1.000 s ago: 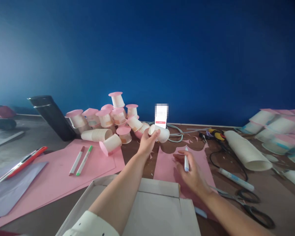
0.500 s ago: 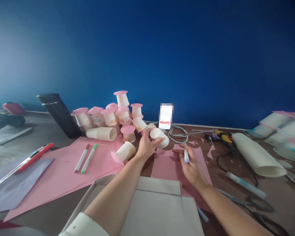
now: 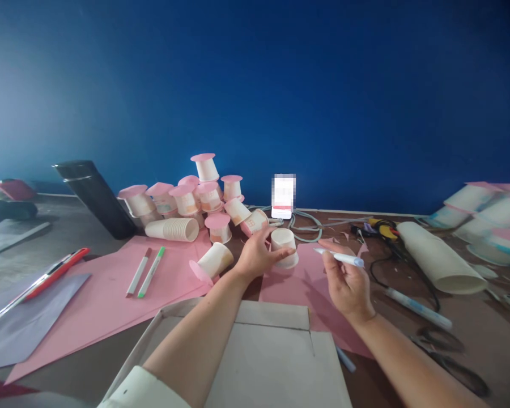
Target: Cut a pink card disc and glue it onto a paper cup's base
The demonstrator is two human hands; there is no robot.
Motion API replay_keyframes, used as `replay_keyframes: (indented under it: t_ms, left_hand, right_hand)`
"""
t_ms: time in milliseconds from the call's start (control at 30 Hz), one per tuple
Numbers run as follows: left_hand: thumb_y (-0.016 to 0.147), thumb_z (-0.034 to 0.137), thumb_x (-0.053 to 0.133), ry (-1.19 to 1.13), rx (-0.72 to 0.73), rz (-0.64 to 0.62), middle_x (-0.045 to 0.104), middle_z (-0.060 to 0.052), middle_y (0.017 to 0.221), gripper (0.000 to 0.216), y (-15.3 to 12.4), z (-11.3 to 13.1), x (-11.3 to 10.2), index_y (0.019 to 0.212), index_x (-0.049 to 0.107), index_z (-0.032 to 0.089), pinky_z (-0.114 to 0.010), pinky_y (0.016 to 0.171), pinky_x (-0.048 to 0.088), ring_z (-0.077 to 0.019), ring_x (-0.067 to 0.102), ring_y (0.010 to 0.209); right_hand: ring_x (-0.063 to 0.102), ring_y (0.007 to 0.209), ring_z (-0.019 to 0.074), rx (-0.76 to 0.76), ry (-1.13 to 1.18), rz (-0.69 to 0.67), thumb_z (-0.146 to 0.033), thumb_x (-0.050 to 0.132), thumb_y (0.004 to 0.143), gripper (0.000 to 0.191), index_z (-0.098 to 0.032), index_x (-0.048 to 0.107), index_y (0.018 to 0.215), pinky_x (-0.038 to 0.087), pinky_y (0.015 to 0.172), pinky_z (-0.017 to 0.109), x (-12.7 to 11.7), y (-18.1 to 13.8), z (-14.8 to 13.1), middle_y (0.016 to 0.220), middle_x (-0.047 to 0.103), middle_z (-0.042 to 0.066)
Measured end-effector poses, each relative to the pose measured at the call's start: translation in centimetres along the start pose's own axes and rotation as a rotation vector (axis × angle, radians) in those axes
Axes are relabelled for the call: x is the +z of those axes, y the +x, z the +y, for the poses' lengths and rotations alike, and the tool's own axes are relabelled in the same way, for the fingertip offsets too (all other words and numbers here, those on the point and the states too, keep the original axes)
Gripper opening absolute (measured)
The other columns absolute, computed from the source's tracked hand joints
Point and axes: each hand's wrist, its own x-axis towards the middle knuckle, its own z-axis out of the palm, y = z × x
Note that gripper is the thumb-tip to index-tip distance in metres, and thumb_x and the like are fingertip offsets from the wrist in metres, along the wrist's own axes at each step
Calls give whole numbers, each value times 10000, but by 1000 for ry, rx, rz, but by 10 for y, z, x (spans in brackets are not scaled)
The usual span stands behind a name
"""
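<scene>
A white paper cup (image 3: 283,247) stands upside down on a sheet of pink paper (image 3: 295,289), its wide rim at the bottom. My left hand (image 3: 258,252) grips the cup from its left side, thumb across the front. To the right of it, my right hand (image 3: 348,283) pinches a white marker (image 3: 344,258) with a pale blue end. The marker's tip points left toward the cup, apart from it. Just behind my left hand lies a tilted cup with orange marks (image 3: 255,221).
Several cups with pink paper discs (image 3: 185,198) are piled at left, beside nested cups (image 3: 172,229) and a black bottle (image 3: 97,198). A cutter (image 3: 59,272) and two markers (image 3: 147,272) lie on paper. A cardboard box (image 3: 276,357) is in front; scissors (image 3: 450,357) lie right.
The cup has turned from lying tilted, mouth facing me, to upside down on the pink paper. My right hand has moved right and swung the marker tip toward the cup.
</scene>
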Motion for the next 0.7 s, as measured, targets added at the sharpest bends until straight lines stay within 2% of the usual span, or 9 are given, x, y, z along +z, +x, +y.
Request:
replay_keyframes:
  t_ms: [267, 533, 700]
  left_hand:
    - [675, 547, 749, 55, 36, -74, 686, -43, 997, 557, -6, 4, -3, 1101, 637, 205, -299, 733, 465, -192, 603, 829]
    - [659, 526, 762, 62, 4, -131, 683, -30, 1004, 528, -7, 5, -5, 1063, 627, 215, -294, 745, 475, -192, 616, 851]
    - [647, 545, 766, 102, 33, -146, 676, -30, 1005, 549, -6, 1, -4, 1060, 619, 215, -305, 755, 473, -196, 613, 860]
  right_hand:
    - [661, 844, 210, 118, 12, 34, -367, 498, 958, 250, -206, 669, 1041, 515, 752, 333, -5, 1, 2, 992, 698, 88]
    - [657, 783, 204, 138, -6, 37, -392, 514, 946, 270, -188, 680, 1010, 502, 721, 321, -7, 1, 3, 899, 705, 87]
    - [646, 742, 202, 130, -19, 29, -401, 500, 951, 295, -176, 684, 1000, 494, 706, 317, -7, 2, 1, 733, 648, 54]
